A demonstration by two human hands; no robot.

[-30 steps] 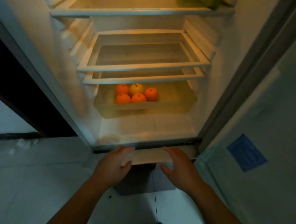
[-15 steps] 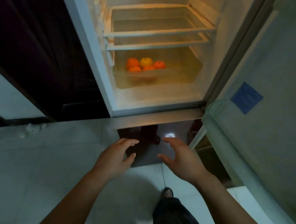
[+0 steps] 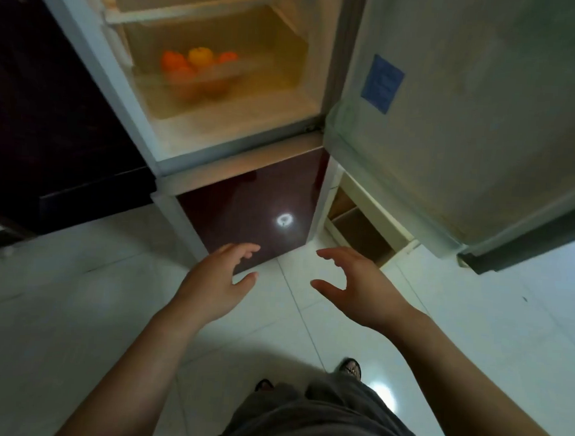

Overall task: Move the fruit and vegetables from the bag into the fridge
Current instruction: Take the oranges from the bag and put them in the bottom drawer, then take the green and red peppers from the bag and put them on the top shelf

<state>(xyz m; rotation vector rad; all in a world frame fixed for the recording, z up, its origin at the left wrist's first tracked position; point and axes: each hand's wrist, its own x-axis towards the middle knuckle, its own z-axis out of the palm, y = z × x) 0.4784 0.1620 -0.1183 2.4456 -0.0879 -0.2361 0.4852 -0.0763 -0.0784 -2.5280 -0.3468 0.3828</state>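
Both grips are hanging empty: left hand (image 3: 218,281) and right hand (image 3: 359,285) are spread wide, fingers curled loosely, palms facing each other, touching nothing. They are hovering over the white floor tiles (image 3: 75,306), just in front of the dark glossy lower door (image 3: 246,212) of the fridge (image 3: 98,51).

Upper compartment is standing open, with its door (image 3: 467,127) swung out to the right. Inside, the clear crisper drawer (image 3: 220,77) is holding a small cluster of fruit (image 3: 197,63), orange ones plus a yellower one; blur is making an exact count unreliable. Shelves above it are only partly showing at the top edge. The bag is not showing anywhere in this view, so I'm not able to say what is left in it.

Judgement: one load is sitting in the drawer, hands are free for the next item.

Risks from here:
- Open door is sticking out close on the right side; turning or reaching without looking could be knocking an arm or shoulder into its lower corner.
- Tiles are looking glossy, and feet (image 3: 350,367) are standing close to the fridge base, so a slip while bending is possible.
- Fruit is piling toward the drawer's left-centre; dropping more on top could be sending round pieces rolling or bruising them.
- Door staying open is letting cold out.
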